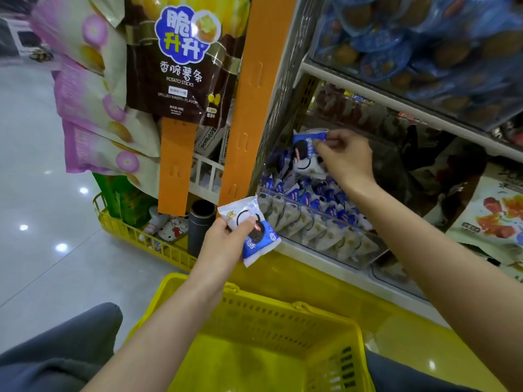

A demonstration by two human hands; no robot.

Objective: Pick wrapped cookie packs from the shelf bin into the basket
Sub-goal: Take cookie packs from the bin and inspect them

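The left hand (226, 239) grips one cookie pack (250, 230) above the basket (254, 315); the right hand (346, 159) pinches another pack (307, 145) in the bin (325, 239).

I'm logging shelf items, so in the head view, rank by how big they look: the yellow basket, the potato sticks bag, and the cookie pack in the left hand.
1. yellow basket, though nearest the camera
2. potato sticks bag
3. cookie pack in the left hand

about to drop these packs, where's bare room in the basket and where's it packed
The yellow basket floor shows bare between its perforated walls, below the left hand. The clear shelf bin is crowded with cookie packs under the right hand.
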